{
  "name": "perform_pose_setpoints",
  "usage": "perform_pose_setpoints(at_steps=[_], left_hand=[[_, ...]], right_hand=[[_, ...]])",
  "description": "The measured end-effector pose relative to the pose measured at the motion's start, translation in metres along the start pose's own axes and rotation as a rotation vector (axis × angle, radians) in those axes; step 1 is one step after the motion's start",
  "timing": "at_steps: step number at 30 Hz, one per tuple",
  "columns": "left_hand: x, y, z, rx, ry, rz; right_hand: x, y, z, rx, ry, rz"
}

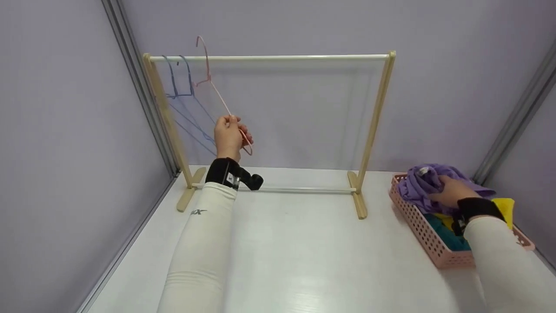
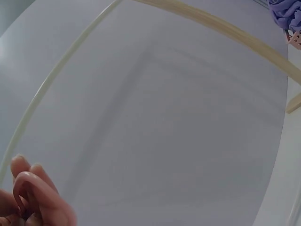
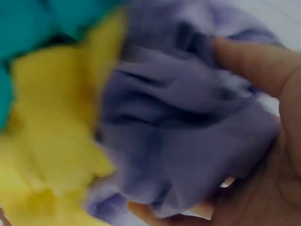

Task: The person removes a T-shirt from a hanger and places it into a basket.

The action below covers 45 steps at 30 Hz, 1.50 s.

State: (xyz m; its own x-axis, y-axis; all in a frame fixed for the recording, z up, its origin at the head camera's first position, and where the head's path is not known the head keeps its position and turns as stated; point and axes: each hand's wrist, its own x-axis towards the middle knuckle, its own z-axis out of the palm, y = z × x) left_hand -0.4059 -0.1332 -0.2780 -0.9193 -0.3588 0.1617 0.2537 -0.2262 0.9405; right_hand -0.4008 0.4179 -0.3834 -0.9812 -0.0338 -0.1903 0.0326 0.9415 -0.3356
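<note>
In the head view my left hand [image 1: 229, 135] grips a pink clothes hanger [image 1: 220, 96] by its lower bar, in front of the rack. The hanger's hook stands close to the white rail [image 1: 278, 57]; whether it touches cannot be told. Two blue hangers [image 1: 191, 78] hang from the rail at the left. At the right, my right hand [image 1: 454, 191] holds a crumpled purple cloth [image 1: 419, 187] at the far end of a pink basket [image 1: 417, 226]. The right wrist view shows thumb and fingers curled round the purple cloth [image 3: 178, 127], blurred.
Yellow cloth [image 1: 504, 211] and teal cloth [image 1: 447, 232] lie in the basket. The rack's wooden right post [image 1: 377, 117] stands between the hanger and the basket. A lower bar [image 1: 304, 190] joins the rack's feet. Pale walls surround the white table [image 1: 304, 252].
</note>
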Motion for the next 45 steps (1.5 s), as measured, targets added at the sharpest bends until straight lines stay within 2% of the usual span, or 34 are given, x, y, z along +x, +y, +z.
perform_pose_setpoints(at_steps=[5, 13, 18, 23, 28, 32, 35, 42, 45], left_hand=[[0.004, -0.004, -0.003, 0.007, 0.016, -0.035], [0.007, -0.012, -0.017, 0.027, 0.049, -0.083], [0.007, -0.016, -0.020, 0.066, 0.045, -0.095], [0.002, -0.019, -0.016, 0.172, 0.024, -0.095], [-0.007, -0.023, -0.012, 0.315, -0.024, -0.068], [-0.015, -0.028, -0.011, 0.418, -0.056, -0.027], [-0.022, -0.034, -0.012, 0.481, -0.073, 0.033], [-0.044, -0.056, -0.011, 0.616, -0.091, 0.232], [-0.053, -0.069, -0.010, 0.641, -0.090, 0.338]], right_hand=[[0.005, -0.002, 0.011, -0.008, -0.030, 0.033], [0.003, -0.007, 0.025, -0.085, 0.006, -0.010], [-0.003, -0.013, 0.036, -0.101, 0.037, 0.016], [-0.008, -0.018, 0.044, -0.088, 0.035, 0.036], [-0.008, -0.015, 0.048, -0.053, 0.023, 0.045], [-0.006, -0.011, 0.050, -0.041, 0.023, 0.046], [-0.002, -0.008, 0.051, -0.038, 0.031, 0.053], [0.005, 0.000, 0.054, -0.115, 0.071, 0.012], [0.005, 0.001, 0.054, -0.098, 0.067, 0.020]])
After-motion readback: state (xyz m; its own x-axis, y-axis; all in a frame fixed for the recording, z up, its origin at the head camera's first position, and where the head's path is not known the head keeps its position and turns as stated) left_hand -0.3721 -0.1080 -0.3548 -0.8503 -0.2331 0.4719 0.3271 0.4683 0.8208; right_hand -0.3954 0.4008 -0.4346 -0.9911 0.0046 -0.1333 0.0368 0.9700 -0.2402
